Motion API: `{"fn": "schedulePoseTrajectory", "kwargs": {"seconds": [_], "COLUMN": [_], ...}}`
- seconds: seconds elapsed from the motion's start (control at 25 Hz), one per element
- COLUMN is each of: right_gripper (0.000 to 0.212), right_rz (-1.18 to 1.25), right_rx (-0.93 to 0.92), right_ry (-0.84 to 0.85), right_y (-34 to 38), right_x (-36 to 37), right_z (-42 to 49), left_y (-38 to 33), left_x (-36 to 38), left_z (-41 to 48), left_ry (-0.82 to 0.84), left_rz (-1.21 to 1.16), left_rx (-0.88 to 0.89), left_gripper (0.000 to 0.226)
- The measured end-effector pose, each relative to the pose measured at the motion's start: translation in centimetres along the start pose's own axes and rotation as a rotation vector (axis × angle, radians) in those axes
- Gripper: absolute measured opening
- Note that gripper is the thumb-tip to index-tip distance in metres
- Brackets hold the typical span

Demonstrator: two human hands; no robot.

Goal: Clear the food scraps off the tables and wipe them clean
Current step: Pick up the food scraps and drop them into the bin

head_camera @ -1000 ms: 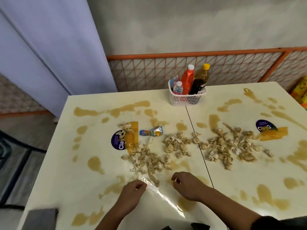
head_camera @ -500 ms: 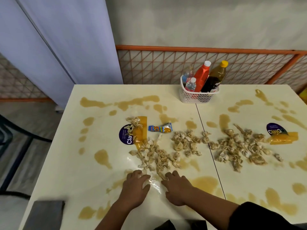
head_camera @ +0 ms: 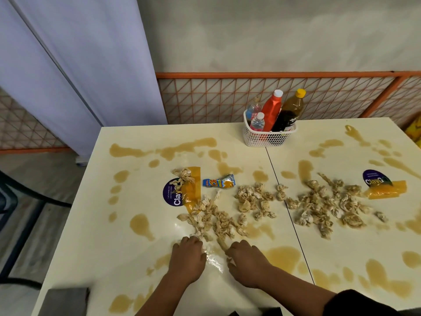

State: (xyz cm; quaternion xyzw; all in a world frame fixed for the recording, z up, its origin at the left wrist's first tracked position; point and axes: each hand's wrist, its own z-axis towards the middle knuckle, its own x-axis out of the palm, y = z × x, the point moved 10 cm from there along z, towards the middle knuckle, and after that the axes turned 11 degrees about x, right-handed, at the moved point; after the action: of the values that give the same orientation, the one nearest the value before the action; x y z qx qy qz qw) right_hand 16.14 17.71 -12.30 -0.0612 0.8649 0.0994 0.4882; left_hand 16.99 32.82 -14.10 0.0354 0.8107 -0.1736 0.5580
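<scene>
Two cream tables (head_camera: 141,197) stand pushed together, both smeared with brown spills (head_camera: 141,224). Pale crumpled food scraps (head_camera: 216,221) lie in a band across the left table, and more scraps (head_camera: 325,208) cover the right one. A blue and yellow snack wrapper (head_camera: 218,183) lies behind them. My left hand (head_camera: 188,261) and my right hand (head_camera: 247,263) sit close together at the near edge of the scraps. Their fingers are curled onto a shiny piece of clear plastic (head_camera: 214,261) lying between them.
A white basket (head_camera: 268,137) with several bottles stands at the back on the table seam. Purple round stickers (head_camera: 172,195) and yellow film (head_camera: 387,190) are stuck to the tops. A grey cloth (head_camera: 66,302) lies at the near left corner. An orange mesh fence (head_camera: 227,99) runs behind.
Both hands have slid forward and closer together, up to the near edge of the scraps. The clear plastic, stretched out between them a second ago, is now bunched.
</scene>
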Motion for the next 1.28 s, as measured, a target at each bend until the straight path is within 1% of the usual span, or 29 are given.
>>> {"fn": "schedulePoseTrajectory", "kwargs": {"seconds": [0.12,0.16,0.24,0.28,0.32,0.36,0.44,0.48,0.56,0.6,0.64,0.68,0.72,0.76,0.84,0.88,0.92,0.96,1.0,1.04,1.08,1.12,1.16,1.24,1.28], "right_gripper": [0.022,0.021,0.031,0.036,0.039,0.039,0.04,0.039,0.036,0.034,0.03,0.03,0.032,0.03,0.018,0.015,0.02,0.028,0.037,0.042,0.043,0.039,0.032,0.016,0.017], "right_rz": [0.483,0.629,0.894,1.051,1.24,1.481,1.967,2.146,2.383,2.45,2.459,2.412,2.347,2.306,2.289,2.29,2.286,2.279,2.274,2.294,2.328,2.375,2.419,2.459,2.464], "right_rx": [0.116,0.159,0.238,0.26,0.279,0.301,0.405,0.478,0.568,0.581,0.593,0.611,0.627,0.624,0.585,0.566,0.566,0.584,0.603,0.63,0.665,0.697,0.716,0.726,0.722], "right_ry": [-0.085,-0.115,-0.172,-0.191,-0.196,-0.181,-0.057,0.023,0.227,0.318,0.384,0.432,0.487,0.551,0.669,0.704,0.717,0.717,0.72,0.716,0.699,0.673,0.665,0.681,0.683], "right_y": [-1.7,-2.6,-4.9,-6.0,-7.0,-7.8,-8.5,-8.6,-7.5,-6.7,-5.9,-5.1,-4.1,-2.9,-0.6,0.1,0.4,0.3,0.1,-0.3,-0.8,-1.2,-1.4,-1.1,-0.9], "right_x": [-4.4,-5.9,-8.5,-9.6,-10.5,-10.7,-9.2,-8.2,-6.4,-5.8,-5.3,-4.7,-4.0,-3.6,-3.2,-3.1,-3.0,-2.6,-2.3,-2.1,-1.8,-1.4,-1.2,-0.7,-0.5], "right_z": [-1.0,-1.6,-2.8,-3.5,-4.0,-4.4,-4.5,-4.6,-5.1,-5.3,-5.6,-5.9,-6.2,-6.5,-6.7,-6.7,-6.7,-6.8,-7.0,-7.2,-7.4,-7.4,-7.5,-7.4,-7.4], "left_y": [0.1,0.2,0.5,0.5,0.5,0.4,0.4,0.4,0.1,-0.4,-0.9,-1.4,-2.0,-2.8,-4.4,-5.3,-6.0,-6.6,-7.1,-7.5,-7.8,-8.0,-7.8,-7.2,-6.8], "left_x": [-1.1,-1.5,-3.0,-4.2,-5.4,-6.6,-8.4,-9.0,-9.9,-10.2,-10.4,-10.6,-10.7,-10.6,-10.0,-9.5,-8.8,-8.3,-7.8,-7.3,-6.4,-5.6,-4.6,-2.9,-2.4], "left_z": [0.0,-0.1,-0.3,-0.6,-0.8,-1.1,-1.6,-1.8,-1.9,-1.9,-1.9,-2.0,-2.1,-2.2,-2.2,-2.1,-2.0,-2.0,-1.9,-1.9,-2.0,-2.0,-2.1,-2.2,-2.3], "left_ry": [-0.091,-0.125,-0.231,-0.298,-0.357,-0.408,-0.473,-0.487,-0.476,-0.462,-0.441,-0.428,-0.417,-0.404,-0.382,-0.367,-0.339,-0.313,-0.289,-0.267,-0.248,-0.227,-0.219,-0.215,-0.214], "left_rz": [-0.069,-0.128,-0.33,-0.431,-0.519,-0.607,-0.838,-1.0,-1.434,-1.67,-1.861,-1.988,-2.056,-2.091,-2.19,-2.288,-2.412,-2.534,-2.626,-2.687,-2.718,-2.727,-2.716,-2.628,-2.573], "left_rx": [-0.011,-0.023,-0.072,-0.092,-0.101,-0.101,-0.127,-0.143,-0.126,-0.115,-0.117,-0.129,-0.142,-0.154,-0.189,-0.205,-0.225,-0.249,-0.266,-0.294,-0.34,-0.4,-0.466,-0.578,-0.607], "left_gripper": [0.033,0.031,0.027,0.021,0.012,0.008,0.02,0.023,0.027,0.028,0.028,0.025,0.022,0.019,0.016,0.026,0.044,0.056,0.055,0.044,0.031,0.019,0.013,0.015,0.015]}}
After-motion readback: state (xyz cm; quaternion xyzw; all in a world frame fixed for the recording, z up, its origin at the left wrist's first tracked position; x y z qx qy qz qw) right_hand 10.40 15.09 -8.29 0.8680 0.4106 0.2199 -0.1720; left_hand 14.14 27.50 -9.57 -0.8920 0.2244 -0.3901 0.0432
